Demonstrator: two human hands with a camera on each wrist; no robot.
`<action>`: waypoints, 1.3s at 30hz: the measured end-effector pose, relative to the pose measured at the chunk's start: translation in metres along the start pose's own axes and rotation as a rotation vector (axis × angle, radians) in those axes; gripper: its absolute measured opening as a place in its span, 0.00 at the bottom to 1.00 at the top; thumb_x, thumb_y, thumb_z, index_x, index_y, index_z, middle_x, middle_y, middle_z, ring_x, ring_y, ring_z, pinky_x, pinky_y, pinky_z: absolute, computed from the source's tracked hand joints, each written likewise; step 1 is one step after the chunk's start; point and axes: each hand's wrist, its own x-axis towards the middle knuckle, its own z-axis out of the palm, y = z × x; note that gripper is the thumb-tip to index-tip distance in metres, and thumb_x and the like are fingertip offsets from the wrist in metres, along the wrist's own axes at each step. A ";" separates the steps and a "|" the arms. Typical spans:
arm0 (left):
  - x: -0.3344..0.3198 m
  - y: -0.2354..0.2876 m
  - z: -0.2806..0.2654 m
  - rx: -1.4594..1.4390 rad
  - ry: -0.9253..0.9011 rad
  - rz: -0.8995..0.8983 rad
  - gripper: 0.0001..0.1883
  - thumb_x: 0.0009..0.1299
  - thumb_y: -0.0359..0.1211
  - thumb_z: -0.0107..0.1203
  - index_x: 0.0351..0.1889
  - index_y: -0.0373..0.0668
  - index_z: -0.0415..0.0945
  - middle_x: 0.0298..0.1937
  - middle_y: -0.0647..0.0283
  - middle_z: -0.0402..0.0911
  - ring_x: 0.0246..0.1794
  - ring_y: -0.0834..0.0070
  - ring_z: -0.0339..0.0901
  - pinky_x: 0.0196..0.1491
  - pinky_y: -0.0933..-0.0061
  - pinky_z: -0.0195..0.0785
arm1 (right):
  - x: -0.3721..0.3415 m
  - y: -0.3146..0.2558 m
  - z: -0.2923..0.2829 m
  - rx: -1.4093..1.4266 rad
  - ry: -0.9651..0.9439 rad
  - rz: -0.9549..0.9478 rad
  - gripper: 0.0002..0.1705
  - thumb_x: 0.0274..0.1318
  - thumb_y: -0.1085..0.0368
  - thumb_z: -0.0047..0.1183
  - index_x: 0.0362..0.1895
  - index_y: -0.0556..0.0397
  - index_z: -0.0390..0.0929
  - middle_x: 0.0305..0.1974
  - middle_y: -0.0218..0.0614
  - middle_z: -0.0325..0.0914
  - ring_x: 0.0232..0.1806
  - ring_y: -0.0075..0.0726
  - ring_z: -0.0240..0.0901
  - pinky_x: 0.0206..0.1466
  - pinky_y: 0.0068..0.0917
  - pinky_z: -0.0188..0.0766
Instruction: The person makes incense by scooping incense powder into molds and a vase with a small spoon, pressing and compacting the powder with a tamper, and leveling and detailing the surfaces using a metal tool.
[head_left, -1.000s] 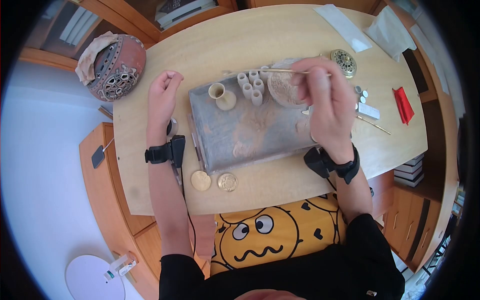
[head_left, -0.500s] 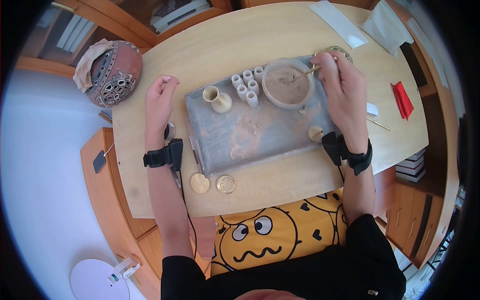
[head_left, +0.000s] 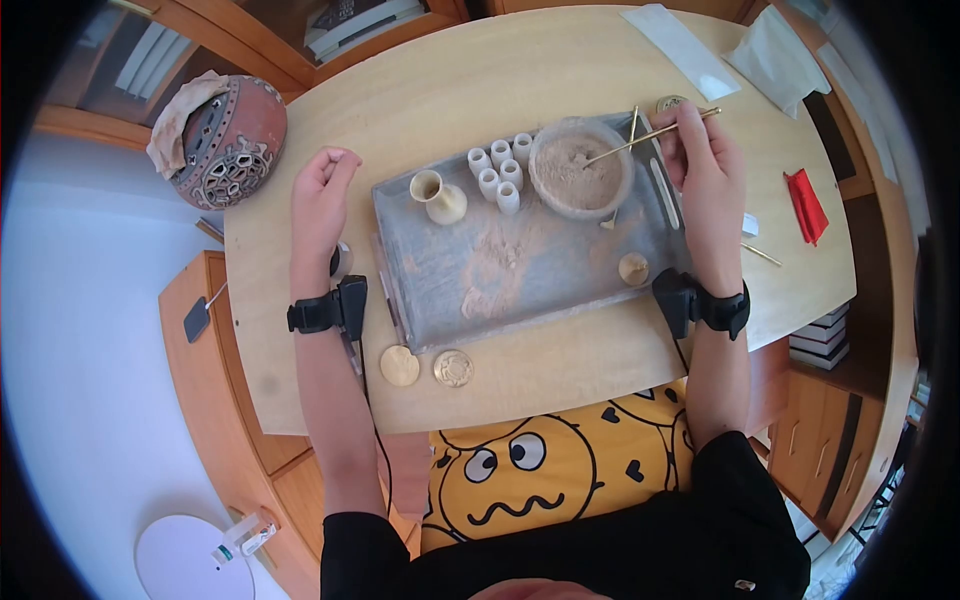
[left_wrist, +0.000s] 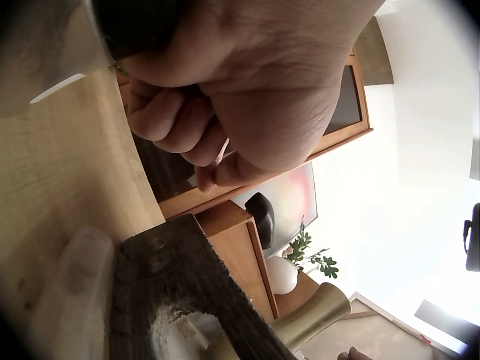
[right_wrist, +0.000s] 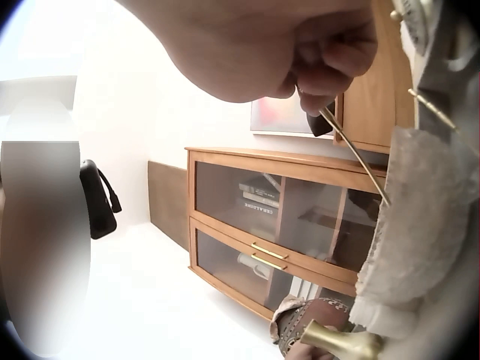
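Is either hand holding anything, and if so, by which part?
The right hand holds a thin golden rod near its upper end, away from the powder bowl. The left hand shows nothing held.

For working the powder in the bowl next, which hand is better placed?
Probably the right hand: it holds the thin brass rod, whose tip reaches the powder inside the bowl. The left hand is off the tray's far-left side, fingers curled, no tool visible.
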 end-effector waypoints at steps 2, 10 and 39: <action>0.001 -0.002 -0.001 0.004 -0.003 0.016 0.07 0.75 0.36 0.52 0.39 0.43 0.76 0.21 0.82 0.60 0.19 0.93 0.52 0.22 0.85 0.41 | -0.001 -0.001 0.000 0.032 0.028 0.035 0.20 0.71 0.55 0.45 0.36 0.58 0.80 0.22 0.21 0.66 0.21 0.14 0.56 0.25 0.16 0.52; 0.001 -0.002 -0.001 0.024 -0.005 0.032 0.08 0.74 0.37 0.53 0.38 0.43 0.76 0.22 0.82 0.61 0.20 0.93 0.53 0.22 0.85 0.42 | 0.001 0.003 -0.003 0.192 0.022 0.038 0.19 0.71 0.55 0.45 0.38 0.56 0.81 0.24 0.21 0.69 0.21 0.13 0.55 0.24 0.16 0.50; 0.001 0.002 -0.001 -0.012 -0.006 0.000 0.08 0.74 0.34 0.53 0.35 0.38 0.75 0.25 0.78 0.68 0.26 0.91 0.58 0.29 0.84 0.50 | -0.048 -0.009 0.065 0.079 -0.415 -0.305 0.12 0.69 0.65 0.47 0.44 0.59 0.80 0.30 0.36 0.81 0.28 0.26 0.75 0.34 0.22 0.70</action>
